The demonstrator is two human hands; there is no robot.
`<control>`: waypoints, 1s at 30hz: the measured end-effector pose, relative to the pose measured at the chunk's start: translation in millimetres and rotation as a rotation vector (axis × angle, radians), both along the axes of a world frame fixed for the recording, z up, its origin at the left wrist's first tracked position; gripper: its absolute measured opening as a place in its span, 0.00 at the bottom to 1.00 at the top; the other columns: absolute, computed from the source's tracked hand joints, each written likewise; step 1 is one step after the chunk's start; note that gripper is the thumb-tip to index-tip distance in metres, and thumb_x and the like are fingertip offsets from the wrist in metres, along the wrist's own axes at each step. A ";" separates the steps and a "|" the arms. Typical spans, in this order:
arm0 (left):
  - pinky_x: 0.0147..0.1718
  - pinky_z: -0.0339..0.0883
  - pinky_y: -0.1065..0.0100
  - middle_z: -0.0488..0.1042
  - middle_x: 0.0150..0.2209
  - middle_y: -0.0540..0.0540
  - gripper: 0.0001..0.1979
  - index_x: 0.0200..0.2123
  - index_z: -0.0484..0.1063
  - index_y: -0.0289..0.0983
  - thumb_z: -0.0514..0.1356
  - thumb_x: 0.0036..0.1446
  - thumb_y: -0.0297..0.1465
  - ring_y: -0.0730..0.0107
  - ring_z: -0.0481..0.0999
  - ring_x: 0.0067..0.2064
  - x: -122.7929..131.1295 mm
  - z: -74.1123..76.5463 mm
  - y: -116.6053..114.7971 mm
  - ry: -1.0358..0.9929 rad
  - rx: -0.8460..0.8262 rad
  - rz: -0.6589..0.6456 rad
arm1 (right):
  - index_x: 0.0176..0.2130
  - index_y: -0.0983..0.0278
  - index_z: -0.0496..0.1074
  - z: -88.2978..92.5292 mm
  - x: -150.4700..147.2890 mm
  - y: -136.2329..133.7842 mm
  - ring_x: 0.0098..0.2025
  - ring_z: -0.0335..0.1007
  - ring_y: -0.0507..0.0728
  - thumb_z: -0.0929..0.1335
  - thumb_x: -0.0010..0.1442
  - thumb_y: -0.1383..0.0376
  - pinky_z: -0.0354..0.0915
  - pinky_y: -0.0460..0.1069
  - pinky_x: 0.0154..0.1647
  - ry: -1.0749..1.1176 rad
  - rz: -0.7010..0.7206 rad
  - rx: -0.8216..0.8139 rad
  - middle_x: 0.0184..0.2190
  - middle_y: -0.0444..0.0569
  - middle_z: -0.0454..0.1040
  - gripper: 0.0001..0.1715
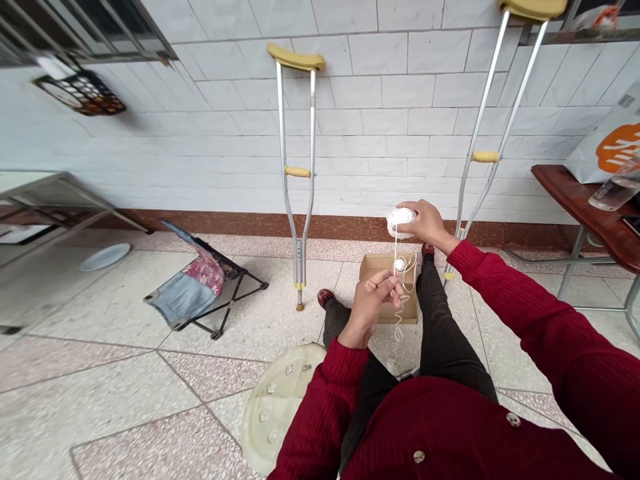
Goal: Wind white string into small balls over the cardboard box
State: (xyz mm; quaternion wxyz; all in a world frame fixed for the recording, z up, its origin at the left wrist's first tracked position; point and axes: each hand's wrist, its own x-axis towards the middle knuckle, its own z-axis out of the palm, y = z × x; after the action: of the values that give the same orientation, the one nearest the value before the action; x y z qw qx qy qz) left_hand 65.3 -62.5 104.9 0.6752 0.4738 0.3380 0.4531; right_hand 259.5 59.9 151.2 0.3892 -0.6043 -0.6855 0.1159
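Note:
My right hand point(423, 223) is wrapped round a white ball of yarn point(399, 222), held up in front of the wall. From that ball a white strand point(395, 248) runs straight down to my left hand point(373, 303), whose fingers pinch it. A smaller round white ball point(400, 265) shows just above my left fingertips, with loose loops of yarn point(411, 273) beside it; what it rests on I cannot tell. Curly yarn point(399, 327) hangs below the left hand. On the floor between my feet lies an open cardboard box point(407, 310).
Two crutches, one left point(299, 247) and one right point(485, 157), lean against the tiled wall. A folding stool point(193, 287) stands left, a round pale plastic stool point(265, 407) near my left leg. At right, a brown table point(580, 200) holds a bag point(595, 150) and a bottle point(613, 193).

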 end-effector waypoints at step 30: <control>0.19 0.60 0.72 0.75 0.22 0.47 0.18 0.28 0.73 0.34 0.62 0.54 0.45 0.72 0.70 0.17 -1.5 -102.6 -1.8 0.383 -0.007 -0.102 | 0.42 0.65 0.75 -12.0 0.5 -38.2 0.31 0.74 0.54 0.74 0.46 0.67 0.73 0.49 0.29 1.067 0.554 -0.919 0.32 0.49 0.78 0.20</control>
State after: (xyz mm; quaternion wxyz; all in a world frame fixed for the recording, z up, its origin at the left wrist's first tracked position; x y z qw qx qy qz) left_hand 63.8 -64.4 2.2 0.6221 0.5656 0.4375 0.3189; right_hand 260.0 21.7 139.2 0.3338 -0.3733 -0.4135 0.7604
